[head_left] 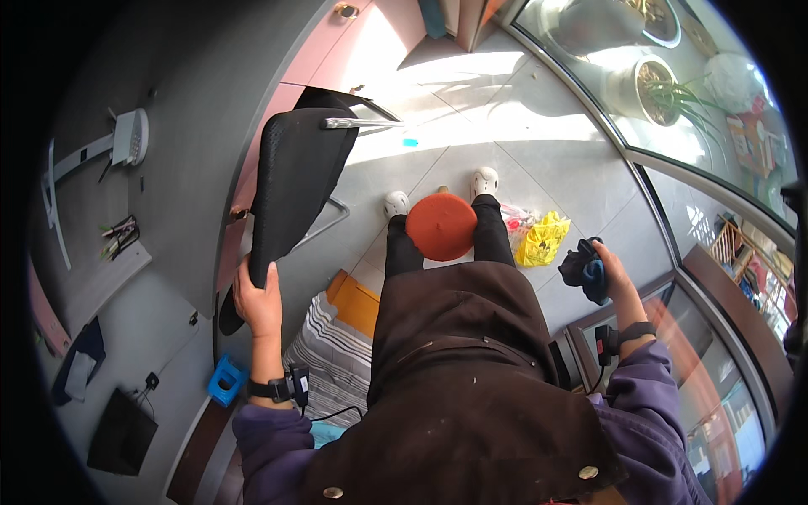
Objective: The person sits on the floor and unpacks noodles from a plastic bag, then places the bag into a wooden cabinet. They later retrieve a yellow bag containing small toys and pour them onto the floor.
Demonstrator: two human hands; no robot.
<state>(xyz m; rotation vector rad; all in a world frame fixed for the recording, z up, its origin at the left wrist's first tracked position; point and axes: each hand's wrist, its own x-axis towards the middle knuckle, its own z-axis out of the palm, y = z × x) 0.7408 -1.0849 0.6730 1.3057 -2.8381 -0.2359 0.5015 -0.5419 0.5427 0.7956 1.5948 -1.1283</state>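
My left hand (259, 297) grips the near end of a black padded chair part (297, 183), with fingers on one side and thumb on the other. Metal tubing (338, 123) shows at its far end, and more tubing lies below it. In my right hand (615, 271) is a bunched dark cloth (584, 268), black with a blue part; its exact kind cannot be told. That hand is held out to the right, above the grey tiled floor. A round orange-red stool top (442, 226) is between my legs.
A yellow plastic bag (543, 240) lies on the floor right of my feet. Pink cabinets (328, 50) and a grey desk panel (189, 158) stand on the left. Glass doors (694, 164) run along the right, with a potted plant (656, 95) behind. A striped bedcover (328, 341) is at lower left.
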